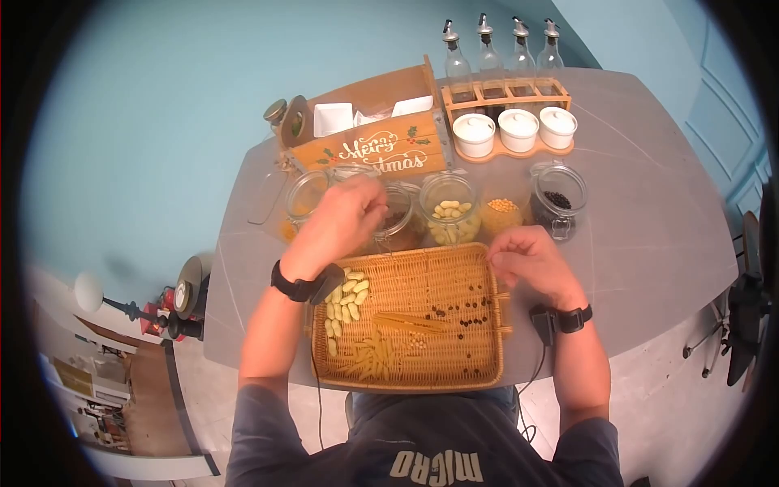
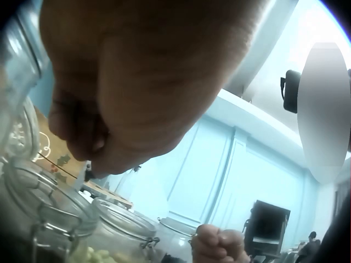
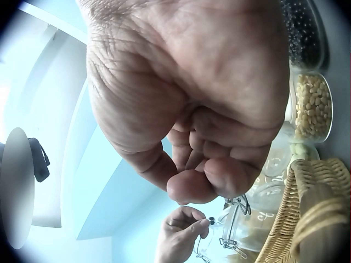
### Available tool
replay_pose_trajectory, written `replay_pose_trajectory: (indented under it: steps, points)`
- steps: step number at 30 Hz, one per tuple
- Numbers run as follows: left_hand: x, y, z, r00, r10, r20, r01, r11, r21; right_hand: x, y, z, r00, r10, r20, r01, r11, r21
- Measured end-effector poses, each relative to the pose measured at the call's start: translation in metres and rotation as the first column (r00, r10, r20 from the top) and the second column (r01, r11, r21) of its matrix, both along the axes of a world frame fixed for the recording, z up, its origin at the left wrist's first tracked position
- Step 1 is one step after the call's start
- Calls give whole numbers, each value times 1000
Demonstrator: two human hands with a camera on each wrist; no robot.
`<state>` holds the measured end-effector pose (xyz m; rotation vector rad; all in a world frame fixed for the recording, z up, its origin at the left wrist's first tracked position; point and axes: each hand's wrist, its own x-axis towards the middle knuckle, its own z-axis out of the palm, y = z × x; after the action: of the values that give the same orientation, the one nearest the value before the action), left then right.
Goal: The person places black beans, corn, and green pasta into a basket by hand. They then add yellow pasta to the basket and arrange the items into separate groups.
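My left hand [image 1: 345, 215] is over the jar of dark brown pieces [image 1: 398, 235]; in the right wrist view that hand [image 3: 178, 235] pinches a small dark piece [image 3: 211, 220] between thumb and finger. The dark piece [image 2: 89, 172] also shows below the fingertips in the left wrist view. My right hand [image 1: 531, 260] hovers at the upper right corner of the wicker basket [image 1: 406, 268], its fingers loosely curled with nothing visible in them. In the basket lie peanuts [image 1: 349, 299], pasta tubes [image 1: 373, 355], long sticks [image 1: 410, 322], pale kernels [image 1: 417, 341] and scattered black pieces [image 1: 465, 323].
Behind the basket stand a jar of peanuts [image 1: 450, 219], corn kernels [image 1: 501, 215], a jar of black pieces [image 1: 558, 203] and a clip-lid jar [image 1: 307, 195]. Farther back are a wooden box [image 1: 373, 150], white lidded pots [image 1: 518, 130] and glass bottles [image 1: 489, 65] in a rack.
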<state>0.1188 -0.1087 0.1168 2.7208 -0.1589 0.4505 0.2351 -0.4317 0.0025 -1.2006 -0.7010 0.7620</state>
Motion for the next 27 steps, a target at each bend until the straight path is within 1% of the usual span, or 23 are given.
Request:
replay_pose_trajectory:
  steps: [4,7,10,13,16,19,22,25,27]
  points:
    - [-10,-9,-8,999,1,51,-4,998,61,1,-1,-1,1000,-6,15,6,1000,-16]
    - [-22,-24,-26,975,-220,26,220,975,19,1,-1,-2,1000,-4,12,4,1000,-13]
    - [-32,-35,-53,904,-388,-179,396,918,8,-1,0,-2,1000,11,-18,-12,1000,-13]
    - [-39,-44,-90,829,-412,-377,454,891,26,-2,1,-1,1000,27,-4,-27,1000,-13]
    - [-43,-54,-107,807,-447,-385,479,878,-14,-1,1,-1,999,34,13,-34,999,-11]
    - [-44,-63,-109,808,-425,-407,463,886,-7,0,1,-2,999,38,24,-38,999,-7]
    - [-44,-65,-113,785,-412,-462,454,891,-23,0,0,-1,999,47,18,-47,999,-4]
    - [-43,-68,-111,781,-392,-486,445,895,-8,-3,1,3,1000,19,11,-19,1000,-11]
    - [-43,-68,-111,775,-396,-492,442,897,-26,-2,1,2,999,36,12,-36,999,-9]
